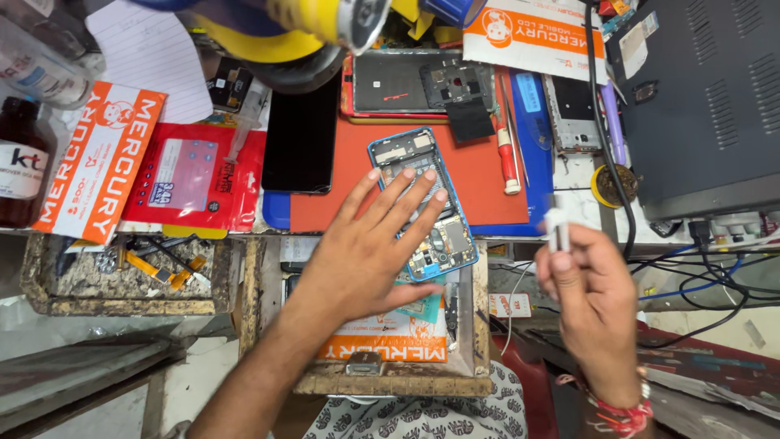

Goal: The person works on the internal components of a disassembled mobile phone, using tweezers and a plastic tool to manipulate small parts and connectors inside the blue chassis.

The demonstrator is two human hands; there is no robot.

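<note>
Left hand flat on opened phone; right hand pinches white tube.

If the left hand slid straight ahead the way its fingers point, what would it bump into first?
The left hand already rests on the opened blue-framed phone. Beyond it, probably the black square part on the orange mat, though depth is unclear.

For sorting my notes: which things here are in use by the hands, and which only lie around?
In use:
left hand flat on opened blue phone
right hand holding small white tube

Lying about:
red screwdriver
black phone
brown bottle
</note>
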